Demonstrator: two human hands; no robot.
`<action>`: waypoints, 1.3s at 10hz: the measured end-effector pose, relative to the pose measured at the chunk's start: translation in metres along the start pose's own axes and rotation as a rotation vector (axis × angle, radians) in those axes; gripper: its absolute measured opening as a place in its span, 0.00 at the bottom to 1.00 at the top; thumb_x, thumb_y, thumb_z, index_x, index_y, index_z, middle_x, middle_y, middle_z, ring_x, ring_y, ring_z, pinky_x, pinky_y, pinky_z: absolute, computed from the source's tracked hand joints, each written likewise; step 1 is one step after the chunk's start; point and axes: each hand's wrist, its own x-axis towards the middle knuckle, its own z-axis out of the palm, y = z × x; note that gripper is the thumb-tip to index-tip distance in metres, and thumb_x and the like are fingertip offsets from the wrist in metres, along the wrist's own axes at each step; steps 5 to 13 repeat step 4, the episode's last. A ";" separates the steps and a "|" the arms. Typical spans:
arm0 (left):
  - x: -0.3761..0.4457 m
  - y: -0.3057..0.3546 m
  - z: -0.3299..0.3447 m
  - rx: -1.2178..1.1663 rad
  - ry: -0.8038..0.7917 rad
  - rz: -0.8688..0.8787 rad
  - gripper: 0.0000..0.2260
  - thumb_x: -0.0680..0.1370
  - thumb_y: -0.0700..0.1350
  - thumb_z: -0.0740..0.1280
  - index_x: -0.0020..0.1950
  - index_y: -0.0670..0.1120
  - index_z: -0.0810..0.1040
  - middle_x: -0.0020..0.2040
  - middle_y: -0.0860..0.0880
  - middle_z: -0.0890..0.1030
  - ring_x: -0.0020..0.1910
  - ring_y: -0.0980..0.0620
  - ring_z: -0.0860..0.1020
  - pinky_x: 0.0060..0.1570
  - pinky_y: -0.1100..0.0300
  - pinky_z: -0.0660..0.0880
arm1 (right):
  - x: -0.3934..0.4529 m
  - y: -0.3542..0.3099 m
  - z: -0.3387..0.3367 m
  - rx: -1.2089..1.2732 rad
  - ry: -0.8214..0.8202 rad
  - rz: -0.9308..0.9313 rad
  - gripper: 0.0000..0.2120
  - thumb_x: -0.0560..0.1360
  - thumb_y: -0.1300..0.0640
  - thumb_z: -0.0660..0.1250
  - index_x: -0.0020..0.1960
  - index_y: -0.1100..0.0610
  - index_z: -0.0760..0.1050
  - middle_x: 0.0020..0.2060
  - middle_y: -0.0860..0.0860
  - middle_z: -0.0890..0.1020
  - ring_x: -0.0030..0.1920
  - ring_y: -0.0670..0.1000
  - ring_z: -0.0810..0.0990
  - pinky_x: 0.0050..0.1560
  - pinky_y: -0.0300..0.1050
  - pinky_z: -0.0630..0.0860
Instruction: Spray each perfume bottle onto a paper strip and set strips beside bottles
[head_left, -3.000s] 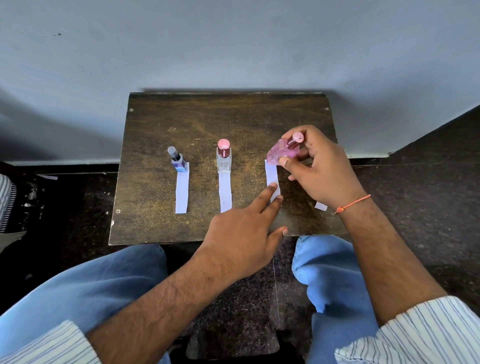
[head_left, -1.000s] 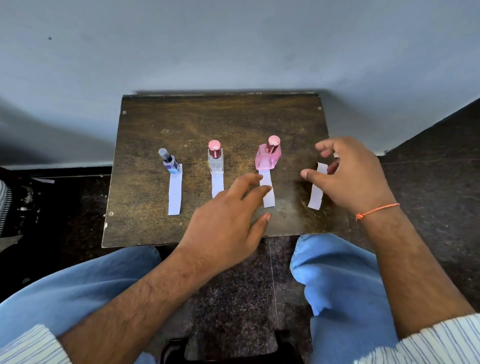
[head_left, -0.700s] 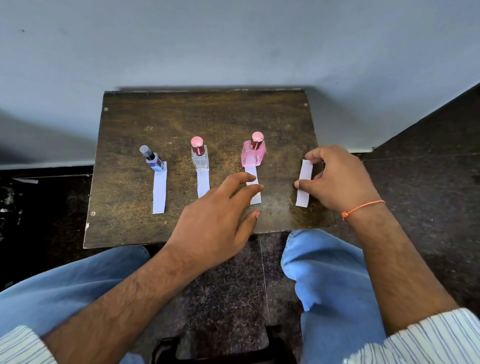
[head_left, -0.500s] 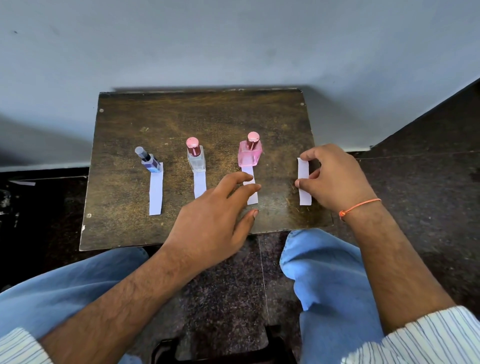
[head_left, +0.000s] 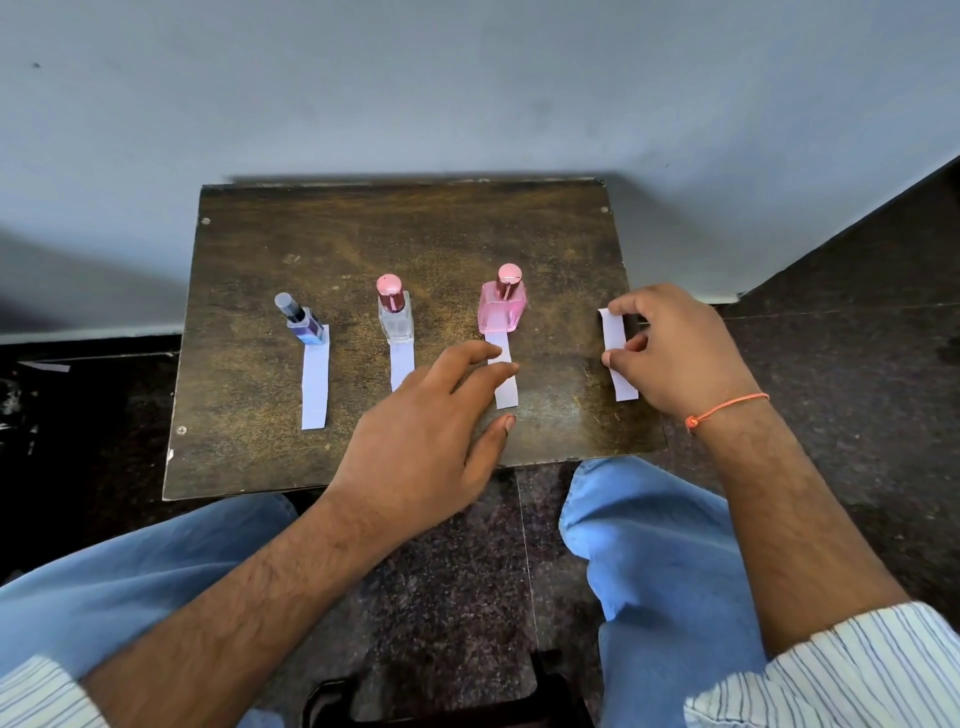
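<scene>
Three perfume bottles stand in a row on the small dark wooden table (head_left: 447, 228): a blue bottle (head_left: 301, 325) at left, a clear bottle with a pink cap (head_left: 395, 312) in the middle, a pink bottle (head_left: 502, 304) at right. A white paper strip lies in front of each: the left strip (head_left: 315, 384), the middle strip (head_left: 401, 364), partly under my fingers, and the right strip (head_left: 506, 382). My left hand (head_left: 431, 441) rests flat, fingertips on the right strip. My right hand (head_left: 675, 353) touches a fourth strip (head_left: 615, 356) near the table's right edge with fingertip and thumb.
The table stands against a pale wall (head_left: 467, 88). Dark stone floor (head_left: 857, 338) surrounds it. My knees in blue jeans (head_left: 660, 545) sit below the table's front edge. A dark object (head_left: 447, 701) lies on the floor between my feet.
Three seconds ago my right hand held the pink bottle tilted; it now stands upright. My right hand then moved right to the fourth strip and turned it straighter. My left hand stayed on the right strip.
</scene>
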 end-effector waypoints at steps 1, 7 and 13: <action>-0.001 -0.002 -0.003 0.062 0.026 0.002 0.22 0.84 0.59 0.60 0.77 0.54 0.73 0.76 0.56 0.72 0.68 0.49 0.74 0.63 0.45 0.80 | -0.001 -0.003 -0.001 0.017 0.076 -0.042 0.21 0.77 0.56 0.78 0.69 0.54 0.80 0.63 0.51 0.80 0.58 0.55 0.83 0.63 0.49 0.76; -0.024 -0.005 -0.015 0.183 -0.002 -0.091 0.32 0.85 0.62 0.51 0.86 0.48 0.59 0.84 0.51 0.64 0.83 0.45 0.60 0.78 0.43 0.65 | -0.039 -0.059 0.020 0.157 0.431 -0.331 0.06 0.79 0.58 0.68 0.54 0.55 0.82 0.52 0.52 0.85 0.53 0.58 0.81 0.55 0.52 0.76; -0.024 -0.005 -0.015 0.183 -0.002 -0.091 0.32 0.85 0.62 0.51 0.86 0.48 0.59 0.84 0.51 0.64 0.83 0.45 0.60 0.78 0.43 0.65 | -0.039 -0.059 0.020 0.157 0.431 -0.331 0.06 0.79 0.58 0.68 0.54 0.55 0.82 0.52 0.52 0.85 0.53 0.58 0.81 0.55 0.52 0.76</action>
